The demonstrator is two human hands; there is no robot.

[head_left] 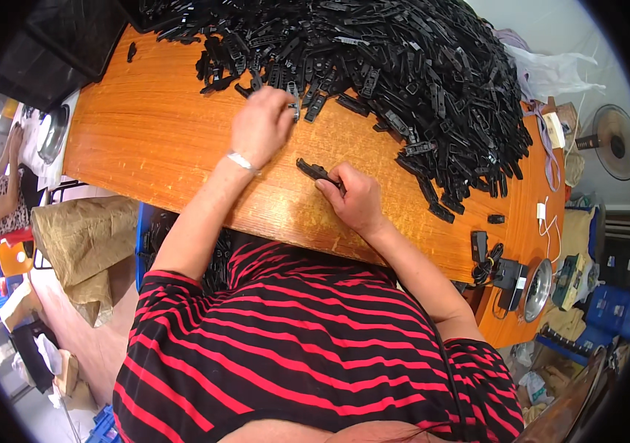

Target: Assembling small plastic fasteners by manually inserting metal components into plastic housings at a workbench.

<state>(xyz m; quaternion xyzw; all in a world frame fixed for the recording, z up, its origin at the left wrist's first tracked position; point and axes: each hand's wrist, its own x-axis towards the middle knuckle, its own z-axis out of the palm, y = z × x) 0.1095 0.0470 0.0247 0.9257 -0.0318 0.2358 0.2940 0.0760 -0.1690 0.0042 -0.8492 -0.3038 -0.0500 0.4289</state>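
In the upper middle of the frame the left hand [259, 125] reaches forward to the near edge of a big heap of black plastic clips [374, 59], its fingers curled around a small clip with a pale metal part [293, 100] that it grips between thumb and fingertips. A thin light bracelet [242, 162] circles that wrist. Just right of the frame's centre the right hand [357, 199] rests on the wooden surface [152, 133], fingers bent and closed on one end of a single black clip [313, 171], which lies flat on the wood and sticks out toward the upper left from under the fingertips. The two hands are near each other but apart, the left one higher in the frame. The heap fills the top and upper right of the surface, spilling down toward the right edge, with a few stray pieces lying loose around its rim, one of them alone at the upper left [132, 51]. At the lower right end of the surface sit a black charger with a coiled cable [483, 255] and a round metal bowl [538, 288]. A standing fan [616, 142] shows at the far right. A brown paper sack [86, 240] stands on the floor at the left, below the surface's edge. The person's black and red striped shirt [293, 340] fills the bottom of the frame.
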